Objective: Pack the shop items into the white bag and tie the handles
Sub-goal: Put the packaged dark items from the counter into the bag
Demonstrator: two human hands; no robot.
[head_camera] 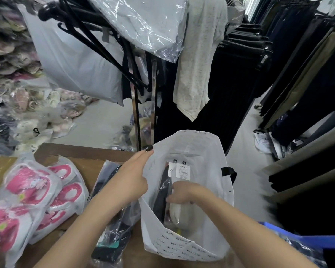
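Left grip [135,176] pinches bag [201,151] rim wide | right grip [184,194], inside, curled on pack [161,199] | best: seat it flat below, handle [229,173] clear.

The white hang tag [183,170] inside the white bag [205,151] reads "OWEN"; its repeated print is unreadable.

In the lower centre of the frame, the left hand [135,171] pinches the near-left rim of the white bag [211,151], holding it open on the table [81,153]. The right hand [182,193] is inside the bag, fingers curled on a dark wrapped garment [161,202] with white tags. Packs of pink slippers [27,190] lie at lower left.
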